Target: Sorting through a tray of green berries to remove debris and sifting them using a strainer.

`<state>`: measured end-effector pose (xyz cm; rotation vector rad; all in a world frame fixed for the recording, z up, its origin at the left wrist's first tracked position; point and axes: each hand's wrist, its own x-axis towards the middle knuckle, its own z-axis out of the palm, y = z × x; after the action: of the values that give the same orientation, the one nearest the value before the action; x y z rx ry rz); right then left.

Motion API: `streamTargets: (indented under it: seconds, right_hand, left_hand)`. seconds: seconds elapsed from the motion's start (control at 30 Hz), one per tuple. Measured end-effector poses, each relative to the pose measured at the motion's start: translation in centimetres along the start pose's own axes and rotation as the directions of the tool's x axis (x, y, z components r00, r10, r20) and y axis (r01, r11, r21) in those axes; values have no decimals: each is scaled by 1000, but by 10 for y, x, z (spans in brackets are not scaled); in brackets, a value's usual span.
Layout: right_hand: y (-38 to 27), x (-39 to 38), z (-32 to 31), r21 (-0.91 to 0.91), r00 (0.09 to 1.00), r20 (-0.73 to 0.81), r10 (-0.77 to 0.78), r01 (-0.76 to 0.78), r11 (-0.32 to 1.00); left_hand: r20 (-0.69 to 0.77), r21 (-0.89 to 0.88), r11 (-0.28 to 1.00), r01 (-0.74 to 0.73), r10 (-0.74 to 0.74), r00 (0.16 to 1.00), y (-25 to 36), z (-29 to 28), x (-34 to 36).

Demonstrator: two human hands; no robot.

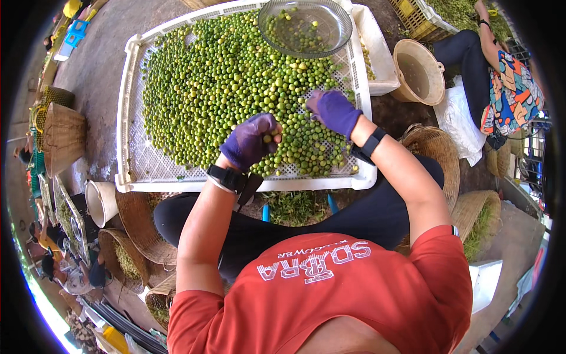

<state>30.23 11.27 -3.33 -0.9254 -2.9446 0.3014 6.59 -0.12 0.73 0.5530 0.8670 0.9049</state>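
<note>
A wide white plastic tray [122,106] with a mesh bottom holds a thick spread of small round limes [206,82], mostly green with some yellowish ones. Over its near middle is my left hand [250,140] in a purple glove, fingers curled around small limes that partly show at the fingertips. My right hand [334,112], gloved alike, hovers to the right above a thinner patch of limes. Its fingers are bent together, and what they may hold is hidden. A clear round bowl [305,44] with a few limes sits at the tray's far right.
Right of the tray stand a white foam box [380,65] and a beige bucket [417,74]. Woven baskets [436,153] flank my legs, several with green stalks. A co-worker in a patterned shirt [513,94] sits at the right. Another white bucket [101,202] is at the left.
</note>
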Motion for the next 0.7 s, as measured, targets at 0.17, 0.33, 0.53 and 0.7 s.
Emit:
streamTargets:
  seconds: [0.17,0.33,0.53,0.7]
  right_hand:
    - [-15,-36,-23,104,993,70,-92,84,991]
    - [-47,-55,-14,-3,971,173,-166,169,986]
    - [-63,-62,-18,-150,961,222,-166,201,968]
    - [-72,-67,-4,-255,966,256,-37,105,961]
  left_hand:
    - [-162,2,995,105,-103,981,-12,6,-11]
    - [-91,909,415,-42,295,951,-31,7,4]
    - [118,991,44,-129,201,973,-50,30,5]
    - [-29,983,-179,38,57,998,-53,56,-5]
